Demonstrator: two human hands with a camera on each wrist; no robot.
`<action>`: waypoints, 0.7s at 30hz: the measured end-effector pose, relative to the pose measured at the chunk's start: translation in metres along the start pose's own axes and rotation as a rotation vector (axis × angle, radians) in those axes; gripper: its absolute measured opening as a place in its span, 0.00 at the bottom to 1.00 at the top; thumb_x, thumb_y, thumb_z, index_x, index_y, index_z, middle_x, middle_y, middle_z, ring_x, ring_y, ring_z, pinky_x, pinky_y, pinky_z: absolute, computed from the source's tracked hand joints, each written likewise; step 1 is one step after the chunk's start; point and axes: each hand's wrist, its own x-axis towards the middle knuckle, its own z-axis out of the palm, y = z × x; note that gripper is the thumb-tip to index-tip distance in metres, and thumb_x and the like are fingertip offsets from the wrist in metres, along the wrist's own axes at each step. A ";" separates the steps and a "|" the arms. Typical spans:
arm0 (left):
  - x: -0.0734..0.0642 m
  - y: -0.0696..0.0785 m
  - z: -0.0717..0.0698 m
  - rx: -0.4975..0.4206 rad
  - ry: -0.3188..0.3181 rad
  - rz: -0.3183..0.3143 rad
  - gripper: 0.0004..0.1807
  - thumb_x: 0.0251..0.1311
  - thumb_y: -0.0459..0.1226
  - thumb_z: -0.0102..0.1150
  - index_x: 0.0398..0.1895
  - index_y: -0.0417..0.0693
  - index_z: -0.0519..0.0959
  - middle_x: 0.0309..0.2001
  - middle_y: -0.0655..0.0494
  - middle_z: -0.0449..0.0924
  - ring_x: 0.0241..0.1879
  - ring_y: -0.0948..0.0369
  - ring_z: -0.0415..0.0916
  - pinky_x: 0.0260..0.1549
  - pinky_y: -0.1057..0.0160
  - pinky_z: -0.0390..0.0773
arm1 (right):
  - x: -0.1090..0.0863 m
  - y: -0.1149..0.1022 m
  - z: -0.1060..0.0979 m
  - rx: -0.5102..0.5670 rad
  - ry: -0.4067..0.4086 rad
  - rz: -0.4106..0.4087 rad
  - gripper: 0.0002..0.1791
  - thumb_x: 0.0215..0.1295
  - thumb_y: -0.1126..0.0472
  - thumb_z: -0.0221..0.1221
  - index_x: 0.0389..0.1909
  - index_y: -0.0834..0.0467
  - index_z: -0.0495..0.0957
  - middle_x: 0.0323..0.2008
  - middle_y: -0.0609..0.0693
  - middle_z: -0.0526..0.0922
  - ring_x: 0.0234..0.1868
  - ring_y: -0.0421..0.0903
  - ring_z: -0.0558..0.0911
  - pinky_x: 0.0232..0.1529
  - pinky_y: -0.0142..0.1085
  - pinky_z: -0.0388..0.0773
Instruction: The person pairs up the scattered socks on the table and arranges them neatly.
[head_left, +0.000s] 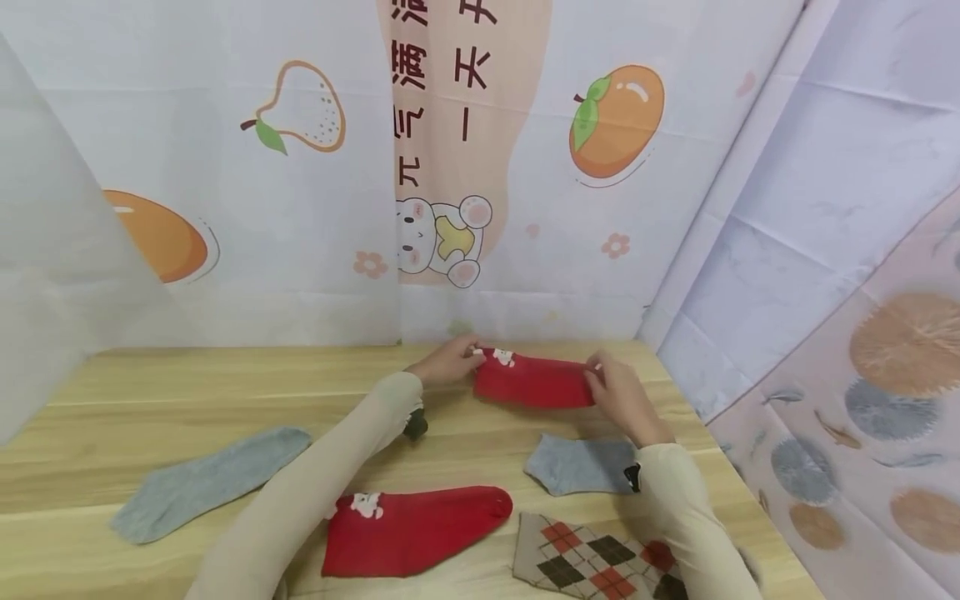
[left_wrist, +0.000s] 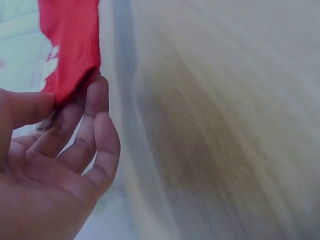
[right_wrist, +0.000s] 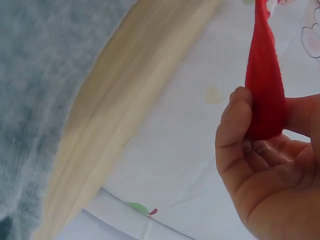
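Note:
Both hands hold a red sock [head_left: 534, 383] stretched sideways near the back of the table. My left hand [head_left: 448, 362] pinches its cuff end, beside a white animal figure; in the left wrist view the thumb and fingers [left_wrist: 100, 95] grip the cuff's edge. At the toe end, my right hand [head_left: 624, 396] pinches the cloth, and the right wrist view shows the sock [right_wrist: 266, 100] between thumb and fingers. A second red sock [head_left: 412, 529] with the same white figure lies flat at the front, between the forearms.
On the wooden table [head_left: 225, 383] lie a grey-blue sock [head_left: 213, 483] at left, another grey-blue sock [head_left: 577, 464] under the right wrist, and an argyle sock [head_left: 588, 558] partly covered by the right forearm. A printed curtain [head_left: 315, 233] stands along the back edge.

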 end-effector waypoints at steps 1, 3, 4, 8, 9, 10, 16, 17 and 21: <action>-0.002 0.002 -0.001 0.005 0.008 -0.002 0.13 0.73 0.35 0.51 0.56 0.42 0.75 0.54 0.46 0.80 0.52 0.54 0.78 0.51 0.57 0.79 | -0.001 -0.002 -0.001 0.003 0.004 -0.002 0.03 0.68 0.70 0.56 0.40 0.64 0.74 0.29 0.59 0.82 0.28 0.50 0.79 0.30 0.41 0.76; -0.005 0.005 -0.002 0.012 0.026 -0.007 0.11 0.72 0.35 0.52 0.53 0.42 0.76 0.53 0.46 0.81 0.53 0.54 0.79 0.52 0.57 0.79 | -0.003 -0.005 -0.001 0.006 0.007 -0.008 0.03 0.68 0.70 0.57 0.41 0.64 0.74 0.28 0.58 0.82 0.28 0.49 0.80 0.30 0.41 0.77; -0.007 0.007 -0.002 0.016 0.034 -0.008 0.10 0.72 0.36 0.52 0.51 0.42 0.76 0.52 0.46 0.81 0.53 0.54 0.79 0.52 0.57 0.79 | -0.004 -0.006 -0.001 0.010 0.008 -0.012 0.04 0.68 0.70 0.57 0.41 0.64 0.75 0.29 0.58 0.83 0.28 0.49 0.80 0.30 0.41 0.77; -0.011 0.010 -0.004 0.017 0.056 0.006 0.07 0.72 0.37 0.53 0.46 0.43 0.76 0.52 0.45 0.81 0.54 0.52 0.79 0.53 0.55 0.79 | -0.004 -0.008 0.003 0.010 0.017 -0.023 0.03 0.68 0.70 0.58 0.41 0.65 0.76 0.30 0.59 0.84 0.29 0.50 0.81 0.31 0.43 0.78; -0.012 0.010 -0.005 0.016 0.062 0.007 0.07 0.72 0.37 0.53 0.45 0.43 0.76 0.52 0.45 0.81 0.54 0.51 0.79 0.53 0.55 0.79 | -0.004 -0.009 0.004 0.014 0.019 -0.023 0.03 0.68 0.70 0.58 0.41 0.65 0.76 0.30 0.59 0.84 0.30 0.50 0.81 0.31 0.43 0.78; -0.013 0.011 -0.005 0.015 0.064 0.010 0.07 0.72 0.37 0.53 0.45 0.43 0.76 0.52 0.45 0.81 0.54 0.51 0.79 0.53 0.55 0.79 | -0.004 -0.008 0.005 0.015 0.021 -0.021 0.03 0.68 0.70 0.58 0.40 0.65 0.76 0.31 0.59 0.84 0.30 0.51 0.82 0.32 0.43 0.79; -0.019 0.013 -0.007 0.023 0.085 0.004 0.10 0.72 0.37 0.53 0.49 0.42 0.78 0.50 0.48 0.82 0.53 0.53 0.79 0.52 0.56 0.79 | -0.004 -0.006 0.004 -0.031 0.041 0.014 0.03 0.67 0.68 0.59 0.37 0.65 0.78 0.29 0.60 0.84 0.28 0.51 0.80 0.30 0.43 0.77; -0.020 0.013 -0.008 0.024 0.089 0.003 0.11 0.72 0.37 0.53 0.50 0.41 0.78 0.50 0.48 0.82 0.52 0.53 0.79 0.52 0.56 0.79 | -0.004 -0.005 0.005 -0.039 0.044 0.022 0.03 0.67 0.67 0.59 0.36 0.65 0.78 0.29 0.60 0.84 0.28 0.51 0.80 0.30 0.43 0.77; -0.025 0.014 -0.010 0.027 0.106 -0.003 0.11 0.72 0.38 0.53 0.48 0.41 0.78 0.48 0.48 0.82 0.50 0.55 0.79 0.51 0.58 0.79 | -0.004 -0.003 0.005 -0.041 0.040 0.035 0.04 0.67 0.66 0.59 0.36 0.65 0.78 0.30 0.60 0.84 0.28 0.52 0.81 0.31 0.45 0.78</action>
